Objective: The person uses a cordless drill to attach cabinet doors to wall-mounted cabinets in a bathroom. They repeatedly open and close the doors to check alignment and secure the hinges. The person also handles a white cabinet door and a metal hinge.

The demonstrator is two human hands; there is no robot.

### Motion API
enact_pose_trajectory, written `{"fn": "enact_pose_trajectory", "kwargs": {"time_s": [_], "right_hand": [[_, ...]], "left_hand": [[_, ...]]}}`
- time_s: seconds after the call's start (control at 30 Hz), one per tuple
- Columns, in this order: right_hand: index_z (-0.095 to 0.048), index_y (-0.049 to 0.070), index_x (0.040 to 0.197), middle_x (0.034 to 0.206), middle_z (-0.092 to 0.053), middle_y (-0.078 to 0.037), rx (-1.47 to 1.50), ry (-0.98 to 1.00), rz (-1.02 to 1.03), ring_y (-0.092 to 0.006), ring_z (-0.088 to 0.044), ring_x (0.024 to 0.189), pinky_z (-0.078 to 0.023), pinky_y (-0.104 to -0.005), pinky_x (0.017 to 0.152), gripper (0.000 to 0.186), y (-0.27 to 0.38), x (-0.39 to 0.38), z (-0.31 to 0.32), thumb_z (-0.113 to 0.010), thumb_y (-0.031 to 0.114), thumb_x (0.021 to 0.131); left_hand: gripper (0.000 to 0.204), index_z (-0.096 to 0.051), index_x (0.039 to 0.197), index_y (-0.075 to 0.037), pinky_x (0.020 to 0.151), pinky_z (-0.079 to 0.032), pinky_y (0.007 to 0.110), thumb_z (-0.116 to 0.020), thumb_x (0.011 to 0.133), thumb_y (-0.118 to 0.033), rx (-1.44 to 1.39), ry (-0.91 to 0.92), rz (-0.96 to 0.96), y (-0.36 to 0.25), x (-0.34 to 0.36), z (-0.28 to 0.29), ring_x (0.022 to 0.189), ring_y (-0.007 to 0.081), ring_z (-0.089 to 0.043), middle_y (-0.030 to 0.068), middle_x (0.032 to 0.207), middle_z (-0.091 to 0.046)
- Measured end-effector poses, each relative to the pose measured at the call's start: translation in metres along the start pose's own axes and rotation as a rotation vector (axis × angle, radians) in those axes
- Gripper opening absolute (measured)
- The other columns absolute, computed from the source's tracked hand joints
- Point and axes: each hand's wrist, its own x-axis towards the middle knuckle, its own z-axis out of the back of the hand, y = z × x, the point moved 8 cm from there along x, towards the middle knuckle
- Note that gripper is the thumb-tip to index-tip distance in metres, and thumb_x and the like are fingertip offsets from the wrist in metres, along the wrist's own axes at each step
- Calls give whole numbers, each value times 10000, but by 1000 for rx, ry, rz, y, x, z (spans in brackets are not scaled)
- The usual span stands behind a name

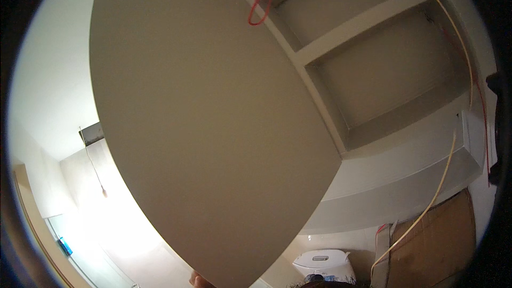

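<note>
A large flat grey-beige panel point(213, 128) fills the middle of the view, slanting upward, with its narrow end toward the lower edge. At the panel's lower left edge a few fingertips of my left hand point(198, 280) show, curled on the rim; the rest of the hand is hidden behind the board or out of view. My right hand does not show. Beyond the panel's right edge is a recessed ceiling frame point(349, 34) with box-like bays, and a loop of red wire point(260, 10) hangs down in front of it.
A yellowish cable point(434, 197) dangles at right. Below are a brown cardboard sheet point(434, 242), a white toilet tank point(322, 261) and some dark hair point(330, 284) at the bottom rim. On the left a bulb point(104, 192) hangs on a wire beside a ceiling opening point(93, 134).
</note>
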Motion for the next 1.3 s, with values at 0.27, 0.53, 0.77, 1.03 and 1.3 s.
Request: {"fn": "enact_pose_trajectory", "kwargs": {"time_s": [0.27, 0.53, 0.77, 1.03, 1.3], "right_hand": [[-729, 42, 1246, 1123, -783, -266, -61, -20, -4, -467, -737, 1100, -574, -569, 949, 475, 0, 8, -12, -635, 447, 1017], [-745, 59, 1246, 1065, -791, -235, -97, -65, 36, -425, -758, 1024, -582, -532, 877, 542, 13, 2, 24, -679, 529, 984], [-713, 50, 1271, 839, -736, -127, 24, -16, -16, -271, -701, 725, -549, -471, 683, 553, 17, 0, 63, -746, 504, 958], [-684, 52, 1281, 772, -661, -48, 476, 117, 36, -181, -597, 601, -460, -379, 553, 553, -61, 3, 44, -739, 517, 988], [-690, 56, 1269, 774, -654, -37, 403, 141, -119, -170, -587, 598, -451, -366, 549, 546, -72, 2, 21, -741, 523, 990]], "left_hand": [[624, -586, 1436, 122, 986, -563, 441, -690, 1014, -326, -44, 21, 45, 22, -18, -13, 1128, 290, -692, 233, 1295, -700], [563, -568, 1458, 141, 968, -558, 431, -675, 1025, -202, -120, 10, 46, 48, -48, -32, 1132, 291, -687, 256, 1339, -675], [520, -553, 1477, 159, 953, -554, 423, -663, 1035, -93, -177, -14, 18, 77, -65, -57, 1134, 292, -682, 277, 1377, -654], [305, -648, 1175, 35, 832, -599, 411, -612, 1121, -263, -267, 64, 509, 105, -35, -78, 910, 229, -724, 150, 1078, -718], [377, -635, 1070, -58, 658, -627, 382, -696, 1101, -429, -617, -126, 1056, 206, -50, -84, 723, 171, -671, 54, 871, -631]]}}
